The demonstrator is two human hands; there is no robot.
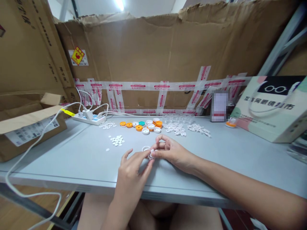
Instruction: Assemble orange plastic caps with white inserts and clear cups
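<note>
Between the fingertips of both hands is a small white plastic part (151,154) with openings in it. My left hand (134,167) pinches it between thumb and index finger, the other fingers partly stretched out. From the right, my right hand (171,151) grips the same part with its thumb and curled fingers. Just behind the fingertips a white ring-shaped cap (145,148) lies on the table, partly hidden. Farther back sit orange caps (138,128), white caps (145,131) and a teal cap (141,123), some of them stacked.
The grey table (83,159) carries white discs (117,140), small white parts (176,128) and clear cups (178,118). A power strip (90,118) with cables and an open carton (31,124) are left. A phone (219,107) and a paper bag (271,111) stand right.
</note>
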